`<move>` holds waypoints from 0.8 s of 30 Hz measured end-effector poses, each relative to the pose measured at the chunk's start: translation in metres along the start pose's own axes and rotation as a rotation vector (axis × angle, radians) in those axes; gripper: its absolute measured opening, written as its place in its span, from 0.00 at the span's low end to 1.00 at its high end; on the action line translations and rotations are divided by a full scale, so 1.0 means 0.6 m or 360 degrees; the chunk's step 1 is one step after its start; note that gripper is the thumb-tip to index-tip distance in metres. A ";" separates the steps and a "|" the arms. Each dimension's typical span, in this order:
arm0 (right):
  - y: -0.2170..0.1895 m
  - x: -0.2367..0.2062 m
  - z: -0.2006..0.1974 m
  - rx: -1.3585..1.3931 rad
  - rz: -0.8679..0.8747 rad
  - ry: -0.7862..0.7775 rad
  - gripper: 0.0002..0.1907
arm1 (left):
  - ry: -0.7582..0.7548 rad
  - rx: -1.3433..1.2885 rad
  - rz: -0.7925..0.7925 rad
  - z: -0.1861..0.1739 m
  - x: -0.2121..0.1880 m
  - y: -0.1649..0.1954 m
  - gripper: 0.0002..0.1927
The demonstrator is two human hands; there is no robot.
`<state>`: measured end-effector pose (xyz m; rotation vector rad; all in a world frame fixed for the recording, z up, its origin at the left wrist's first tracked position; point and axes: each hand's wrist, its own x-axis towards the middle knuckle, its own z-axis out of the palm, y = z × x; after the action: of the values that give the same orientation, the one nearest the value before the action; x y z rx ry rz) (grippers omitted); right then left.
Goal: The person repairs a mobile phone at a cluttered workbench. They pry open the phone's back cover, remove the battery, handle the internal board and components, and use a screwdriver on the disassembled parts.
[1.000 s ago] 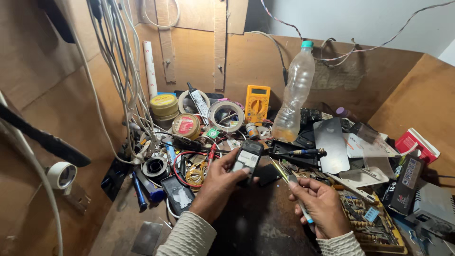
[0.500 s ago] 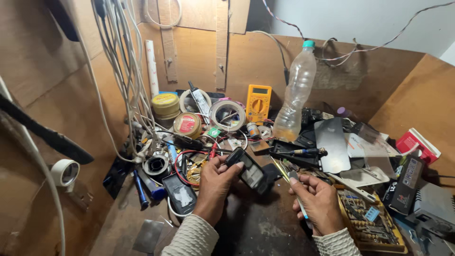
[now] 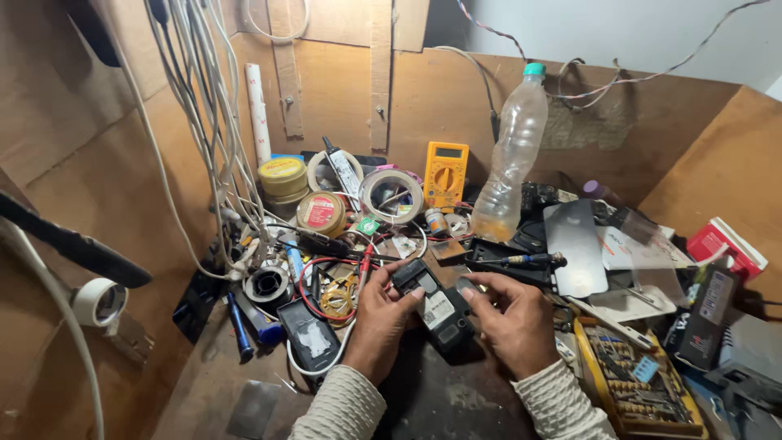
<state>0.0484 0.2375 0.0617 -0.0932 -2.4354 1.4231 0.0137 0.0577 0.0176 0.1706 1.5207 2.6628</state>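
While both hands meet just below the centre of the frame, they share one small black device (image 3: 432,305), a phone-like slab lying aslant with its back plate and a pale label turned up towards the camera. The left hand (image 3: 383,314) cups its upper-left end, thumb on top and fingers curled beneath, which looks like a bracing hold that keeps the body steady; the right hand (image 3: 513,322) closes over the lower-right edge, fingertips pressed to the side, as one would to work at a seam or cover, though whether anything small is pinched there cannot be told. Held low over the dark bench top (image 3: 456,399), the device sits in the only bare patch among the clutter. Crowding the upper middle are a yellow multimeter (image 3: 445,173), a clear plastic bottle (image 3: 511,155) with a green cap, rolls of tape (image 3: 391,194) and two round tins (image 3: 303,195). A red wire loop (image 3: 319,295) and another dark phone (image 3: 309,338) lie just beside the left wrist, near enough to snag. At right, a grey metal plate (image 3: 577,244), a screwdriver (image 3: 525,261) and a yellow bit case (image 3: 635,379) hem in the right hand. White cables (image 3: 204,122) hang down the upper left, clear of the hands.
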 end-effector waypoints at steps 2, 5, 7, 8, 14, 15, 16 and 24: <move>-0.015 0.005 0.007 -0.0115 -0.0167 0.0049 0.15 | 0.0007 0.0018 0.0026 -0.001 -0.002 0.001 0.25; -0.032 0.010 0.014 -0.0199 -0.0488 0.0120 0.13 | 0.0000 -0.0023 0.0051 -0.001 -0.003 -0.003 0.25; -0.040 0.012 0.019 -0.0238 -0.0440 0.0091 0.13 | -0.0009 -0.0062 0.0074 -0.003 -0.004 -0.006 0.25; -0.044 0.014 0.022 -0.0266 -0.0439 0.0085 0.13 | -0.0018 -0.0079 0.0089 -0.003 -0.004 -0.007 0.25; -0.053 0.017 0.029 -0.0289 -0.0534 0.0034 0.13 | 0.0008 -0.0021 0.0092 -0.003 -0.005 -0.007 0.25; -0.053 0.017 0.030 -0.0310 -0.0562 0.0044 0.12 | 0.0013 -0.0018 0.0100 -0.002 -0.006 -0.007 0.25; -0.053 0.016 0.031 -0.0332 -0.0589 0.0055 0.12 | 0.0013 -0.0019 0.0110 -0.002 -0.006 -0.007 0.25; -0.049 -0.002 0.056 -0.0682 -0.0822 0.0240 0.10 | -0.0005 -0.0047 0.0161 -0.002 -0.004 -0.015 0.24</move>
<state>0.0423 0.1946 0.0715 0.2996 -2.3600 0.6453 0.0162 0.0610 0.0094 0.2562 1.5099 2.7589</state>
